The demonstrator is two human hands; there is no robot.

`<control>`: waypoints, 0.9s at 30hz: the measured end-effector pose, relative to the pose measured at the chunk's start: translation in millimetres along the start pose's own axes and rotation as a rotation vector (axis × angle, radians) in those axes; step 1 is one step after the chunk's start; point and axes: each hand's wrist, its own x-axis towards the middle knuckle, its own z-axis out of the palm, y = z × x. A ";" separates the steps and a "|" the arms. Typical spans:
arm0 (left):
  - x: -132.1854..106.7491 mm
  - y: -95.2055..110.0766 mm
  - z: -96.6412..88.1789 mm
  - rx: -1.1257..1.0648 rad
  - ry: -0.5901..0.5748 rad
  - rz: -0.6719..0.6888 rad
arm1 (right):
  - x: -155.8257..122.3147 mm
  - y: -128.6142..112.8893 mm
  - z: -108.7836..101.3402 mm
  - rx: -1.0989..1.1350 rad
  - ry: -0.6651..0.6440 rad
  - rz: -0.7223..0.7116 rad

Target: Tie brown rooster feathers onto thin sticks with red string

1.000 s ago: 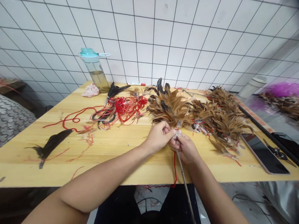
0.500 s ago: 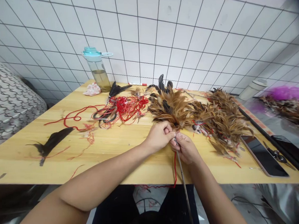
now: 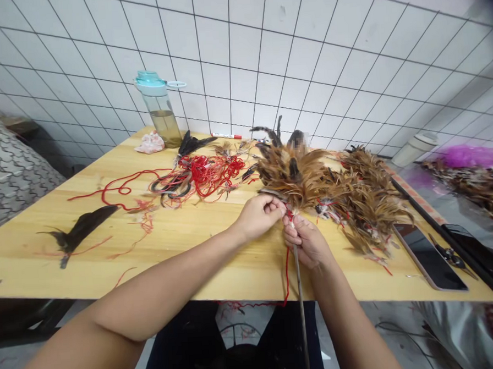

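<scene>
Binding (image 3: 290,216): in hand, most likely, as the step of tying feathers to the far end of the stick (image 3: 299,292); not yet finished, by the look of the loose cord.
Next wrap: seems to call for a firm right-hand hold at the quills, with the red cord (image 3: 287,273) drawn snug and no feathers slipping.
Right hand (image 3: 309,237): clamped around the stick, just on the near side of the feathers.
Left hand (image 3: 262,212): thumb and fingertips together, just left of the binding; too small to tell whether on thread or quill.
Feather bundle (image 3: 293,176): at the stick's far end, just beyond both hands; fanned outward, glossy brown, with black plumes toward the far side.
Stick: thin, greyish, slightly uneven; crossing the near edge of the table (image 3: 192,253).
Red cord: hanging left of the stick, then trailing left along the near edge.
</scene>
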 end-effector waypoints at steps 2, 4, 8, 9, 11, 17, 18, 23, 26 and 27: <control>6.7 -3.5 -5.5 -0.084 0.034 -0.026 | -2.4 -3.1 -1.8 0.012 -0.006 0.010; 10.9 -8.7 -8.4 -0.147 0.019 -0.053 | -5.2 -5.4 -1.7 0.026 -0.024 0.028; 6.4 -18.1 -2.5 -0.259 -0.168 -0.112 | -12.0 -4.5 5.2 0.035 -0.101 0.113; 3.8 -19.6 0.2 -0.299 -0.222 -0.117 | -13.7 -3.4 7.4 0.037 -0.125 0.138; -0.8 -21.6 4.5 -0.392 -0.323 -0.124 | -16.6 -1.2 10.9 0.054 -0.165 0.174; -2.1 -25.5 0.2 -0.629 -0.591 -0.208 | -20.2 -4.0 15.9 0.076 -0.171 0.193; -1.8 -25.5 -1.9 -0.627 -0.606 -0.223 | -20.4 -5.6 16.8 0.064 -0.171 0.194; -0.6 -19.3 -12.4 -0.557 -0.746 -0.269 | -21.5 -14.6 16.5 0.038 -0.128 0.170; 2.0 -16.4 -15.5 -0.498 -0.703 -0.213 | -22.2 -20.2 12.0 0.069 -0.076 0.157; 3.1 -16.7 -15.4 -0.463 -0.643 -0.186 | -22.3 -21.9 10.3 0.083 -0.068 0.155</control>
